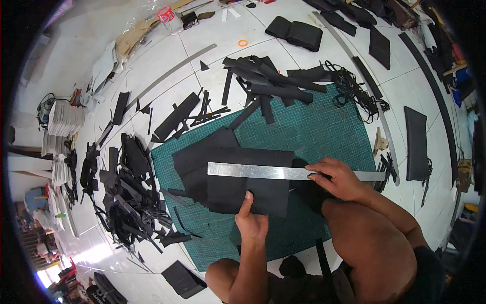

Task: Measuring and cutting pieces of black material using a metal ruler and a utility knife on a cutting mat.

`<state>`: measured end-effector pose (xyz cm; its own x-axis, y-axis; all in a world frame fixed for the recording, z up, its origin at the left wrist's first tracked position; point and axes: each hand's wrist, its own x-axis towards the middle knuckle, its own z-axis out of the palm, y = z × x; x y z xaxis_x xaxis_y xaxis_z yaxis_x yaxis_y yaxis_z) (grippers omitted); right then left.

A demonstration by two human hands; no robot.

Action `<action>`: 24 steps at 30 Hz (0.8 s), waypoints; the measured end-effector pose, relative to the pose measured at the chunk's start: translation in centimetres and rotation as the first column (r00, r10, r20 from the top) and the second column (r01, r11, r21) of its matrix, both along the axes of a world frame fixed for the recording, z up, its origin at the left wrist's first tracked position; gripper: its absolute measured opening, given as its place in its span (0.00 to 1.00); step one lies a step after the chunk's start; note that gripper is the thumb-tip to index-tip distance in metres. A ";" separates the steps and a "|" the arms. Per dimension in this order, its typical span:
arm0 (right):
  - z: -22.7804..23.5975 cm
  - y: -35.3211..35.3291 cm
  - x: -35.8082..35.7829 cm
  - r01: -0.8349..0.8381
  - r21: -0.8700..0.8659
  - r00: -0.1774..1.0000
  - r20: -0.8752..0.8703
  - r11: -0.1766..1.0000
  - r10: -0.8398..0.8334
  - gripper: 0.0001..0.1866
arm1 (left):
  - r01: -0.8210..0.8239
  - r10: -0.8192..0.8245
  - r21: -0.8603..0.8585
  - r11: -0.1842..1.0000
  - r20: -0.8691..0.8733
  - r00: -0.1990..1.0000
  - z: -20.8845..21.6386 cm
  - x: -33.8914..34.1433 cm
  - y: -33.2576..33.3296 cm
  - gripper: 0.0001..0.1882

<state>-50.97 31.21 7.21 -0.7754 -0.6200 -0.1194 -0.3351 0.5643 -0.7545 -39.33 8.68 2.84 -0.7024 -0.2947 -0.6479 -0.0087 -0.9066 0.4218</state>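
Got a steel ruler [258,171] gripped between thumb and curled fingers of the right hand [335,177] — lying crosswise over the upper part of a black fabric panel [228,195]. Holding that panel by its near edge in the left hand [251,223], thumb on top; can't tell about the hidden fingers below. Working over a green gridded cutting mat [314,131] — with black offcuts [129,202] heaped to the left and tangled black cord [340,96] at upper right.
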 end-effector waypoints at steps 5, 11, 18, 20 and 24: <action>2.7 0.6 0.6 0.009 0.018 0.992 -0.129 1.000 -0.007 0.14 | -0.023 0.025 0.030 0.999 -0.064 0.998 1.6 -0.5 0.9 0.24; 9.3 3.3 1.1 0.055 0.088 0.969 -0.243 0.995 -0.032 0.13 | -0.017 0.030 0.059 0.998 -0.238 0.971 3.6 -1.9 3.7 0.25; 14.9 5.8 -0.9 0.112 0.108 0.956 -0.283 0.988 -0.077 0.13 | -0.065 0.080 0.071 0.995 -0.235 0.969 4.4 -1.1 4.1 0.24; 14.1 5.8 -2.1 0.157 0.058 0.942 -0.308 0.986 -0.132 0.15 | -0.085 0.099 0.069 0.994 -0.238 0.966 4.4 -0.9 4.0 0.25; 8.0 6.4 -3.7 0.256 -0.112 0.957 -0.112 0.960 -0.268 0.16 | -0.094 0.092 -0.003 0.996 -0.148 0.985 5.4 -0.2 5.5 0.27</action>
